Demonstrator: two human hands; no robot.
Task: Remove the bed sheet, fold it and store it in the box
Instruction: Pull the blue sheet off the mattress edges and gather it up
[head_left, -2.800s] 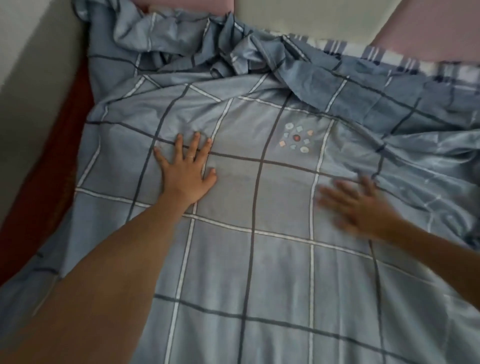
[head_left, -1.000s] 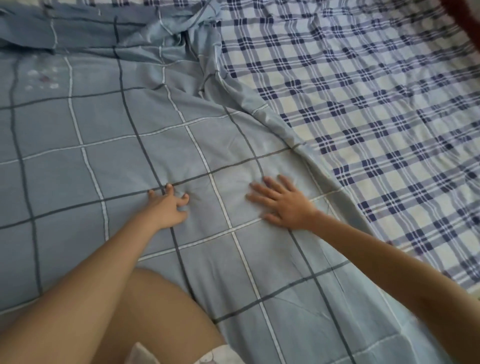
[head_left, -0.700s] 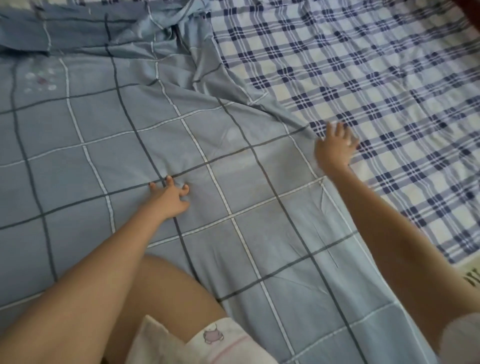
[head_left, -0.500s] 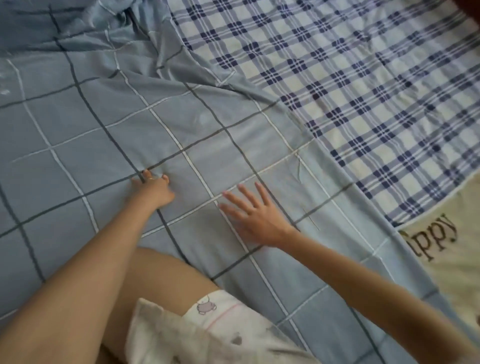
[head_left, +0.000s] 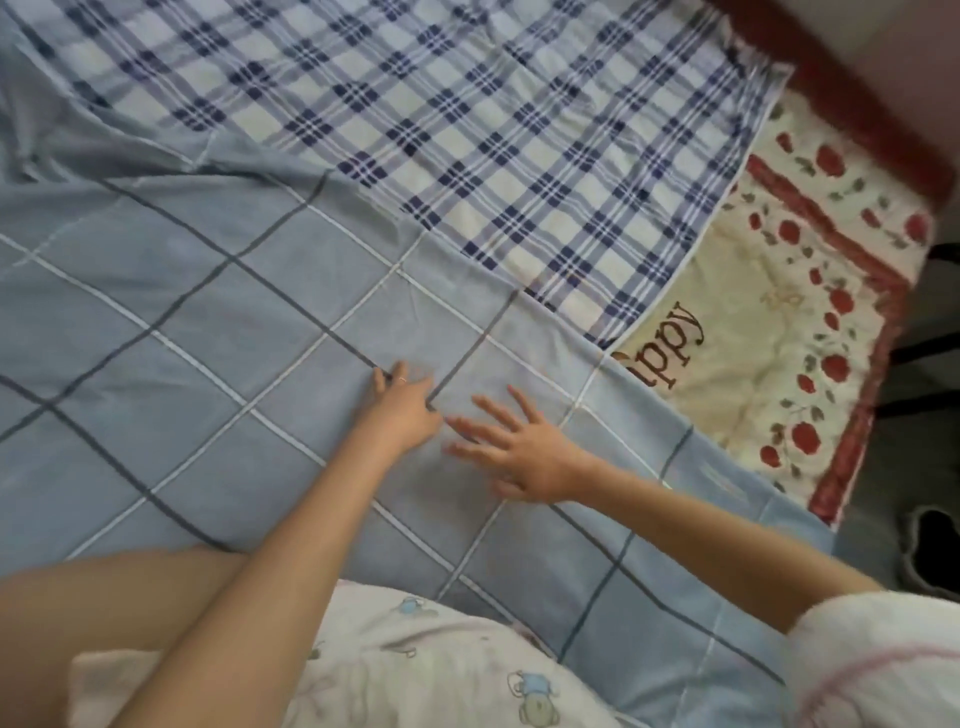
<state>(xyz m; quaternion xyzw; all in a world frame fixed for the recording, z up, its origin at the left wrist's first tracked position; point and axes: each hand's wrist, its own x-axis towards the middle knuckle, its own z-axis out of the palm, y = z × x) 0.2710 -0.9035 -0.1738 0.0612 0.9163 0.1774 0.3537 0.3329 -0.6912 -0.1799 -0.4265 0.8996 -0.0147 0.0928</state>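
Note:
The blue-grey bed sheet with dark and white grid lines lies spread flat over the left and middle of the bed; its right edge runs diagonally toward the lower right. My left hand presses down on it near the middle, fingers bent against the cloth. Just to its right, my right hand lies flat on the sheet with fingers spread. No box is in view.
A blue-and-white plaid sheet lies under the blue one at the top. A cream mat with red roses and brown lettering shows at the right, beside the dark red bed frame. My knee rests on the sheet.
My view has swung right, showing the rose mat and the bed's edge. My right hand swept out to the sheet's edge and came back beside my left hand, which stayed pressed on the sheet.

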